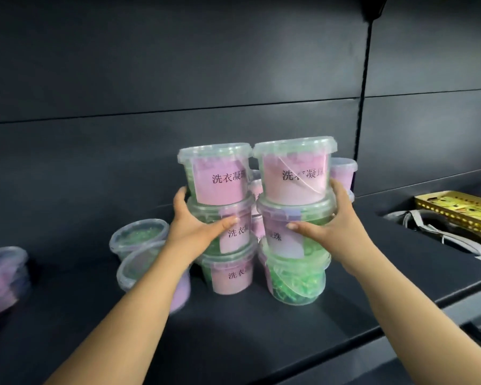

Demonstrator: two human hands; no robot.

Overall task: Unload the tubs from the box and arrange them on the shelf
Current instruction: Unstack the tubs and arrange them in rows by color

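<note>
Left hand (197, 226), right hand (328, 220), each around a stack's middle tub (243, 218).

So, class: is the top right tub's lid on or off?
On: the clear lid sits flat over the rim of the top right tub.

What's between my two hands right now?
In the head view, two stacked tubs side by side: the left hand grips the left middle tub, the right hand grips the right middle tub.
</note>
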